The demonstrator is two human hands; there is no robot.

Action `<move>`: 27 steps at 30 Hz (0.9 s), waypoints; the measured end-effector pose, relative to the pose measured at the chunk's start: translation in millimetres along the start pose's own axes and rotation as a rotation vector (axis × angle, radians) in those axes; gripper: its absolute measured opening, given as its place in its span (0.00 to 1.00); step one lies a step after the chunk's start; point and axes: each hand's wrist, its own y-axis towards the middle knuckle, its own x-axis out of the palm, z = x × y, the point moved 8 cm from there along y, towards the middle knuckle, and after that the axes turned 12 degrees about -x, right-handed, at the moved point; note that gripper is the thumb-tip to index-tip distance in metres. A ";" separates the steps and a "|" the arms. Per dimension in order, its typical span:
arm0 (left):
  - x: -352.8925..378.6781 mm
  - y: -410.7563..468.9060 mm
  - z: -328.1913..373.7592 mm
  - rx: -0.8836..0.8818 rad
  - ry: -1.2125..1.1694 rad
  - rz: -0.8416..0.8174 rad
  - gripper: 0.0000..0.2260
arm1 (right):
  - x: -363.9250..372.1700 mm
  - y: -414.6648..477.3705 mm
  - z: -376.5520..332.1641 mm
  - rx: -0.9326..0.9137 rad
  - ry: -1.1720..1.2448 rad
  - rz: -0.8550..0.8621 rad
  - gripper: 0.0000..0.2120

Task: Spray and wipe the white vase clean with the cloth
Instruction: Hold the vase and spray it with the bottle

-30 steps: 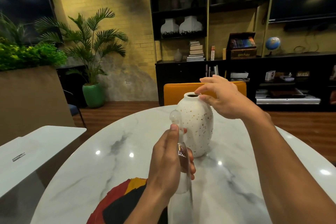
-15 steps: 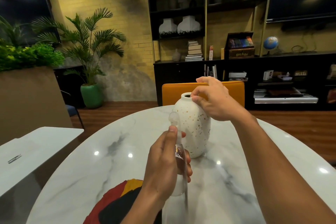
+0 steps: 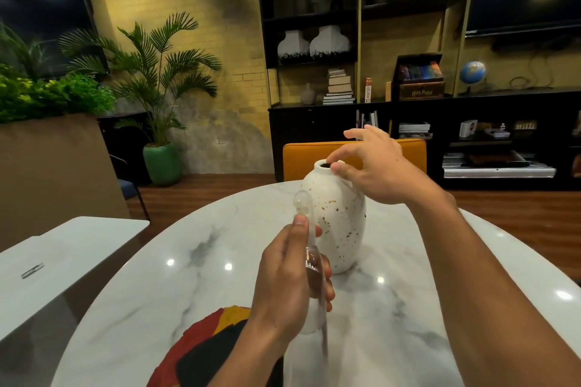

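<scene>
One white vase (image 3: 338, 220) with gold and dark speckles stands upright on the marble worktop (image 3: 188, 261), its long axis vertical and its narrow mouth pointing straight up. It sits near the middle of the worktop, in front of the single orange chair back (image 3: 314, 154) that shows behind it.

The right hand (image 3: 377, 170) is at the vase's mouth: thumb and forefinger pinch the rim on its right side, while the other fingers spread loosely above and beyond it.

The left hand (image 3: 292, 280) is just in front of the vase, on the near side, wrapped around one clear spray bottle (image 3: 311, 264). The bottle stands roughly upright, tilted slightly, with its rounded transparent head at the top, just beside the vase's left shoulder. The forefinger lies up along the bottle's neck with its tip just below the head; the thumb and remaining fingers curl round the body. Whether the head touches the vase cannot be told.

One cloth (image 3: 204, 342), patterned in red, yellow and black, lies flat on the worktop nearer than the vase, to the left of the left forearm and partly hidden under it, well apart from the vase's base.
</scene>
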 end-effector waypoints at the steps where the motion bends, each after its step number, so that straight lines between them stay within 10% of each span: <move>1: 0.0 0.3 -0.9 -0.006 0.009 0.000 0.25 | -0.1 -0.7 2.3 -0.005 0.002 -0.013 0.11; 27: -0.5 -1.2 2.6 0.033 -0.007 0.023 0.24 | 4.9 -1.1 -0.7 0.109 0.040 0.113 0.07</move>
